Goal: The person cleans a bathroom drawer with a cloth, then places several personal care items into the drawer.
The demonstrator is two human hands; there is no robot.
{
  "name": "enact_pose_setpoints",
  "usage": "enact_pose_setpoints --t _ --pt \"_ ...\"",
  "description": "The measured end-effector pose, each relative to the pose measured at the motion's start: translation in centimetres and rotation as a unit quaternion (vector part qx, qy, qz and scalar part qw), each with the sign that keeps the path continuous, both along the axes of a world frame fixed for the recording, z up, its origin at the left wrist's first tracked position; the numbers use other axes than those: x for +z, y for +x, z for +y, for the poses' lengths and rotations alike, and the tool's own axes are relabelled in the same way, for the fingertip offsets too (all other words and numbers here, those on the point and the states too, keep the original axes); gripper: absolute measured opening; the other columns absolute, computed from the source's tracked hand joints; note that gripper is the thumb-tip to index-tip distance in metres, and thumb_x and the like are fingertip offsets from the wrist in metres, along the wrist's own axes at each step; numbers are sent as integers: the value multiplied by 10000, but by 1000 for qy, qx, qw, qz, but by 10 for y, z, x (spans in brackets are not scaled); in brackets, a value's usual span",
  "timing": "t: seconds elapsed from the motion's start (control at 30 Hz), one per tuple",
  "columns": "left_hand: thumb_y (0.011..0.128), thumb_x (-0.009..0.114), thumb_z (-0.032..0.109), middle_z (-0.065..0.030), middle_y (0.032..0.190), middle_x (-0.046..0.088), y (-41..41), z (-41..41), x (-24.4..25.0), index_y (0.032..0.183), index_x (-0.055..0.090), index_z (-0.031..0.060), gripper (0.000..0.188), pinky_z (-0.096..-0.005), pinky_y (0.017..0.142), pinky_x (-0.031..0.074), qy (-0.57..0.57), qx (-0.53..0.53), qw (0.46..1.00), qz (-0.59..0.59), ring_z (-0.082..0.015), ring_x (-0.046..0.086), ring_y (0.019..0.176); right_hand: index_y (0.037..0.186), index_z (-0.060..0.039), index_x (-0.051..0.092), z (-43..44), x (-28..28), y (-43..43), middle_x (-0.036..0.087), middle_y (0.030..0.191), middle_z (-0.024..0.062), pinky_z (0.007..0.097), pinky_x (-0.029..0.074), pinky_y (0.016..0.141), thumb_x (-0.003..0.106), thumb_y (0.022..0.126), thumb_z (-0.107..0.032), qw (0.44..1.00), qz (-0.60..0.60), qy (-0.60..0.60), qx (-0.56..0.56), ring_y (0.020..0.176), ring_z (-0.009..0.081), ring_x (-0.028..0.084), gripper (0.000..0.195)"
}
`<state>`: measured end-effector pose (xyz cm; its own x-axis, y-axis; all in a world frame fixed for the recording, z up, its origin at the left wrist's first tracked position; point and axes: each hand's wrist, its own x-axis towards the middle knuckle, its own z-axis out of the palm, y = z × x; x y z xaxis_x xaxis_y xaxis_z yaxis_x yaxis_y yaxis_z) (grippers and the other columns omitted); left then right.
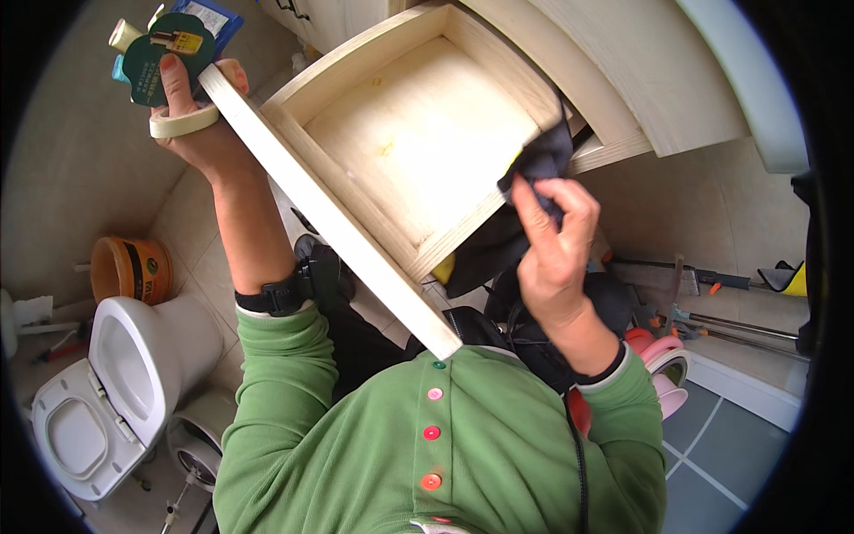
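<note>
A pale wooden drawer (pixel 400 133) is pulled out in front of me, with small stains on its bottom. My left hand (pixel 193 110) is at the far corner of the drawer front (pixel 320 207), with fingers on both sides of it. The same hand holds a dark green printed card (pixel 153 70), a blue packet (pixel 223 23) and a cream tube (pixel 124 35). A masking tape roll (pixel 183 122) hangs around its thumb side. My right hand (pixel 560 233) pinches a dark cloth (pixel 544 160) with yellow parts, draped over the drawer's near side wall.
A white toilet (pixel 133 360) with its lid raised stands at left, near an orange bucket (pixel 133 267) and a grey bin (pixel 200 427). Pink basins (pixel 660 357) and long-handled poles (pixel 740 327) lie at right. Another wooden drawer front (pixel 600 60) borders the open drawer.
</note>
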<state>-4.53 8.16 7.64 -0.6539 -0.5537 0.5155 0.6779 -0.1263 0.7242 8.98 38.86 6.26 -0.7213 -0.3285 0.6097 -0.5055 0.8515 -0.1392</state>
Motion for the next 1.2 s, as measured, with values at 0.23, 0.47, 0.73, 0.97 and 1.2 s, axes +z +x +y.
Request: enact_pose_setpoints --t 0.23,0.47,0.73,0.97,1.2 --pt "951 586 326 -124 561 599 0 6 1 840 567 -10 355 -249 451 408 30 11 999 -28 -150 534 452 1248 13 616 -40 9 39 499 1005 94 353 475 839 585 777 -50 961 -149 -87 216 878 255 507 476" --pt "960 573 345 -106 564 604 -1 8 5 837 566 4 363 -240 451 404 42 -1 998 -38 -128 527 455 1379 99 379 11 3 -15 466 1032 177 387 498 756 526 781 113 992 -98 23 -74 862 334 562 616" --pt "965 564 339 -90 561 570 1 7 3 908 544 17 327 -233 445 384 54 -6 998 -42 -124 515 461 1410 142 216 -17 28 0 429 1059 286 449 507 747 444 785 107 971 -232 -49 -32 856 448 559 667" --pt "954 600 259 -93 622 592 0 7 4 926 565 6 257 -250 443 415 76 -43 996 4 -147 537 472 1347 86 439 -30 70 19 522 989 197 366 490 765 477 810 104 876 -422 -143 187 814 300 593 539" --pt "933 638 199 -82 695 600 1 5 2 898 579 -4 214 -281 427 432 115 -37 993 17 -164 563 490 1284 69 480 -37 94 -13 595 1173 112 253 452 938 458 952 62 761 -300 -551 164 1059 131 578 333"
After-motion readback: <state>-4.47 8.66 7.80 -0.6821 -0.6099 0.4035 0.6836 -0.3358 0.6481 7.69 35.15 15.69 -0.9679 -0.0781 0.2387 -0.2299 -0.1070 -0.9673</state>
